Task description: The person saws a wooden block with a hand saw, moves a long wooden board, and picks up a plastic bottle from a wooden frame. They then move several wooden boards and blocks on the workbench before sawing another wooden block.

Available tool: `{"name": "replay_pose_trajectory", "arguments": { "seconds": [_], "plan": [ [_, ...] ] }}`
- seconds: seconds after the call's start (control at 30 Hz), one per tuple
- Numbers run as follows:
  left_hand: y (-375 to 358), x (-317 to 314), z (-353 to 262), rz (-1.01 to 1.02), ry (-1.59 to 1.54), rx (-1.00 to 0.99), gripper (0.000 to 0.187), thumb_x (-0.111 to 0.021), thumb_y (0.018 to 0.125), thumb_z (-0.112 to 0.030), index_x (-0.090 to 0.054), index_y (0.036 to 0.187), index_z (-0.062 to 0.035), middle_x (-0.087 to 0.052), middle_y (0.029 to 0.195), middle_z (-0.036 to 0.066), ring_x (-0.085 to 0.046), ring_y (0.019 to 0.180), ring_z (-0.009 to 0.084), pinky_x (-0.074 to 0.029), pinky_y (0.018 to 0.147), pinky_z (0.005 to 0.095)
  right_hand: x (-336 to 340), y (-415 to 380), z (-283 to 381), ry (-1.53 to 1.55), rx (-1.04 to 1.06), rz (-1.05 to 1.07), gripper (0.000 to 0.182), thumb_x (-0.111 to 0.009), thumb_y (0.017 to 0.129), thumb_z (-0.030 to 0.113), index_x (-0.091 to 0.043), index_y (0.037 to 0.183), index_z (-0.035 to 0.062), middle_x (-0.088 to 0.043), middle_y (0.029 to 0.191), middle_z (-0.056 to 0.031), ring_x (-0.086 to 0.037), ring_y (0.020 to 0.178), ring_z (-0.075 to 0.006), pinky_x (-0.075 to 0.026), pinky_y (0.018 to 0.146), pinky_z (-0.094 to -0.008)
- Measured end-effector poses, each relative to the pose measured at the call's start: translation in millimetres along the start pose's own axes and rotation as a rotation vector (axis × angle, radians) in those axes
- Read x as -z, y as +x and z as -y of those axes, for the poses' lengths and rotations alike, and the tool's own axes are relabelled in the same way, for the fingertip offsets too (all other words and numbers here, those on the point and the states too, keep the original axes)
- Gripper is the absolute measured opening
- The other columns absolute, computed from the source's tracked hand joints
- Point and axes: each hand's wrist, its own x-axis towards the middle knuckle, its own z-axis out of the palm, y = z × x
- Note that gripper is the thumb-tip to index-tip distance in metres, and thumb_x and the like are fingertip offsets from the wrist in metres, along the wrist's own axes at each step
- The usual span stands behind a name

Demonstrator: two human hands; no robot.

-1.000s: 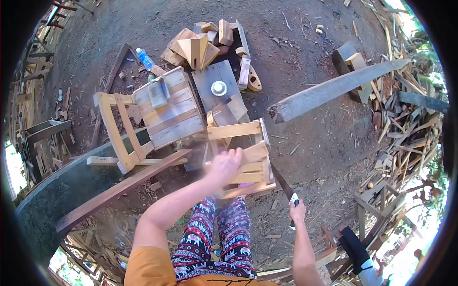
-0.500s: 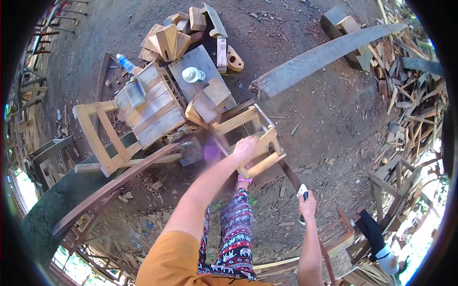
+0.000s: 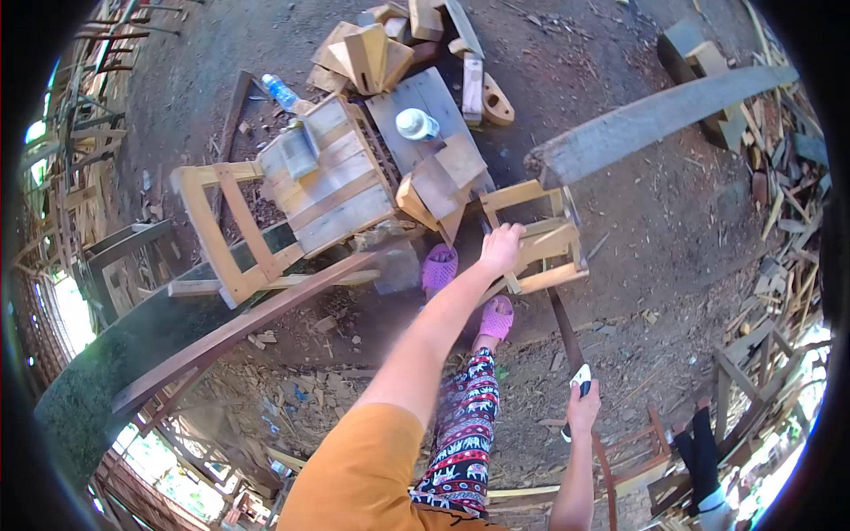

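My left hand [image 3: 502, 251] is closed on the near left side of a small wooden stool frame [image 3: 547, 280] of pale rails. The frame stands tilted beyond my feet. A handsaw with a white and black handle [image 3: 580, 380] is gripped in my right hand [image 3: 583, 409], low on the right. Its dark blade [image 3: 565, 329] points up and away, with the tip end close to the frame's near rail; whether it touches cannot be made out. Beside the frame, several flat wood pieces [image 3: 436, 186] lie on a grey board [image 3: 410, 93].
A slatted wooden chair [image 3: 332, 195] lies at left, with a blue-labelled bottle [image 3: 282, 92] near it. A white-capped bottle [image 3: 416, 125] stands on the board. A long plank [image 3: 655, 124] extends right. My purple slippers [image 3: 498, 319] are below the frame. Another person's dark-clothed leg [image 3: 699, 456] shows lower right.
The view has shifted, so the surroundings appear farther right. My right hand has drawn the saw back toward my body relative to the frame. The left hand keeps its hold.
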Motion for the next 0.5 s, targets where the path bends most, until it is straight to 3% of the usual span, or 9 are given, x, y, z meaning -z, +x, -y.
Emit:
{"name": "replay_pose_trajectory", "arguments": {
  "seconds": [0.1,0.13,0.17,0.23,0.27,0.33,0.37,0.43,0.5],
  "plan": [
    [-41.6,41.0,25.1,0.081,-0.032,0.017,0.022,-0.058,0.087,-0.016,-0.062,0.108,-0.0111,-0.062,0.105,0.015,-0.061,0.101,0.0358,-0.049,0.085,0.0488,-0.1,5.1,2.7,-0.019,-0.04,0.013,0.034,-0.064,0.088,0.024,-0.05,0.102,-0.0042,-0.061,0.081,-0.0275,-0.061,0.08,-0.0475,-0.046,0.07,-0.0515],
    [-58.0,49.8,41.2,0.07,-0.03,0.012,0.023,-0.058,0.087,-0.016,-0.063,0.109,-0.0113,-0.062,0.106,0.015,-0.061,0.101,0.0359,-0.049,0.086,0.0477,-9.1,10.9,-15.6,-0.041,0.087,-0.047,0.033,-0.064,0.089,0.023,-0.049,0.102,-0.0039,-0.061,0.078,-0.0259,-0.064,0.067,-0.0429,-0.05,0.058,-0.0489],
    [-74.8,58.4,56.4,0.059,-0.029,0.006,0.023,-0.058,0.087,-0.016,-0.063,0.109,-0.0114,-0.062,0.106,0.015,-0.061,0.102,0.036,-0.05,0.086,0.0467,-13.5,17.7,-25.0,-0.044,0.105,-0.045,0.033,-0.064,0.089,0.023,-0.049,0.102,-0.0039,-0.061,0.078,-0.0259,-0.064,0.067,-0.0429,-0.05,0.058,-0.0489],
    [-110.2,86.1,73.7,0.049,-0.007,0.111,0.024,-0.059,0.086,-0.015,-0.064,0.11,-0.0114,-0.062,0.107,0.015,-0.061,0.102,0.0356,-0.05,0.087,0.0457,-17.3,31.3,-37.6,-0.066,0.069,-0.031,0.031,-0.063,0.09,0.021,-0.048,0.103,-0.0028,-0.06,0.07,-0.0215,-0.062,0.05,-0.0334,-0.048,0.041,-0.0421],
    [-126.5,95.9,84.2,0.028,0.009,0.17,0.024,-0.059,0.086,-0.015,-0.064,0.109,-0.0113,-0.062,0.107,0.016,-0.061,0.102,0.0354,-0.05,0.087,0.0452,-21.3,40.8,-48.8,-0.075,0.084,-0.032,0.031,-0.063,0.09,0.021,-0.048,0.103,-0.0028,-0.06,0.07,-0.0215,-0.062,0.05,-0.0334,-0.048,0.041,-0.0421],
    [-157.3,104.6,111.8,-0.014,0.006,0.279,0.023,-0.06,0.085,-0.015,-0.065,0.107,-0.0111,-0.063,0.107,0.016,-0.062,0.101,0.0353,-0.05,0.088,0.0447,-24.2,57.8,-63.4,-0.085,0.141,0.006,0.029,-0.063,0.09,0.018,-0.047,0.103,-0.0021,-0.059,0.062,-0.0163,-0.057,0.039,-0.0252,-0.044,0.031,-0.0365],
    [-172.4,104.8,126.5,-0.035,-0.012,0.328,0.022,-0.06,0.084,-0.014,-0.066,0.106,-0.011,-0.063,0.106,0.016,-0.062,0.101,0.0354,-0.05,0.088,0.0448,-15.6,56.7,-46.6,-0.096,0.156,0.004,0.029,-0.063,0.09,0.018,-0.047,0.103,-0.0021,-0.059,0.062,-0.0163,-0.057,0.039,-0.0252,-0.044,0.031,-0.0365],
    [-201.6,107.2,144.3,-0.054,-0.061,0.467,0.025,-0.061,0.085,-0.015,-0.066,0.109,-0.009,-0.065,0.104,0.017,-0.062,0.101,0.0354,-0.049,0.09,0.0438,6.1,47.7,5.0,-0.034,-0.051,0.098,0.027,-0.063,0.09,0.017,-0.047,0.102,-0.002,-0.057,0.059,-0.0134,-0.058,0.039,-0.0244,-0.045,0.032,-0.0368],
    [-228.2,106.0,157.1,-0.052,-0.085,0.539,0.026,-0.062,0.085,-0.016,-0.066,0.11,-0.0086,-0.065,0.104,0.017,-0.062,0.102,0.0347,-0.049,0.091,0.0431,-14.4,60.2,-31.2,-0.111,0.081,0.015,0.027,-0.062,0.091,0.017,-0.046,0.101,-0.002,-0.058,0.058,-0.0132,-0.058,0.039,-0.0246,-0.045,0.033,-0.0368]
  ]
}}
